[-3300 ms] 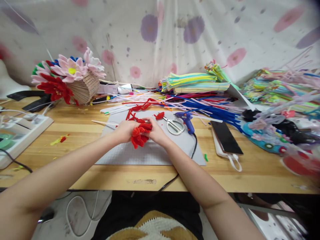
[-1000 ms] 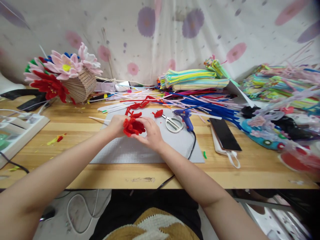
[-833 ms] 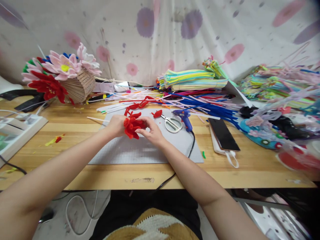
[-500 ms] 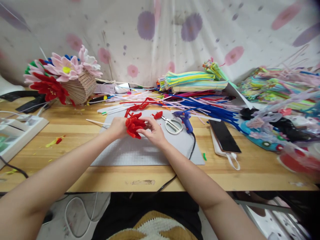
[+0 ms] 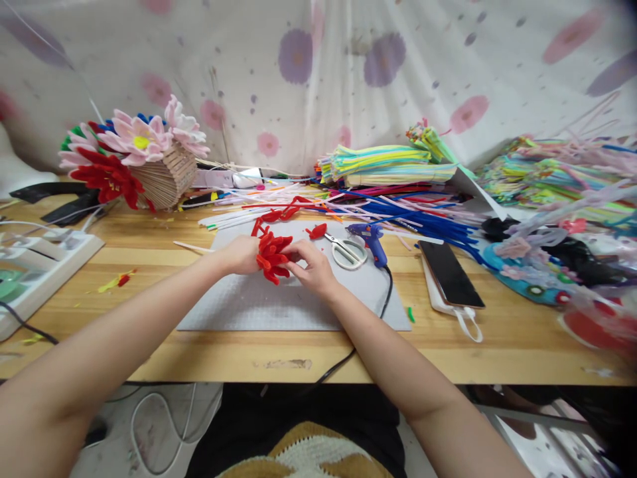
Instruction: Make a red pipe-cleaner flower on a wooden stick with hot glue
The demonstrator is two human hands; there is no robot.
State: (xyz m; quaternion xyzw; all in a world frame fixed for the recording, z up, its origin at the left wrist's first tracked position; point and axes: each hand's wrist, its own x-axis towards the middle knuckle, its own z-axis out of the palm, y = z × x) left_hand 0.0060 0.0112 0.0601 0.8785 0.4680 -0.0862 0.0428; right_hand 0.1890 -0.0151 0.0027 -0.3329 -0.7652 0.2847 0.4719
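A red pipe-cleaner flower (image 5: pixel 273 257) with several pointed petals is held above the grey cutting mat (image 5: pixel 223 309). My left hand (image 5: pixel 245 255) is closed on it from the left and behind, its fingers mostly hidden by the petals. On the other side, my right hand (image 5: pixel 311 267) pinches a petal at the flower's right edge between thumb and fingers. Behind the flower lie loose red petal pieces (image 5: pixel 273 216). A single red petal (image 5: pixel 317 231) rests by the tips of the white-handled scissors (image 5: pixel 348 253). The blue glue gun (image 5: pixel 371 240) lies to their right.
A basket (image 5: pixel 172 174) of pipe-cleaner flowers stands at the back left, a white power strip (image 5: pixel 54 279) in front of it. Pipe-cleaner bundles (image 5: pixel 383 162) line the back. A phone (image 5: pixel 450 273) lies right of the mat. The glue gun's black cord (image 5: pixel 385 299) runs over the table edge.
The flower has turned in my hands and tilted, its petals now spread more toward the camera. Both hands keep hold of it. The whole view has shifted slightly.
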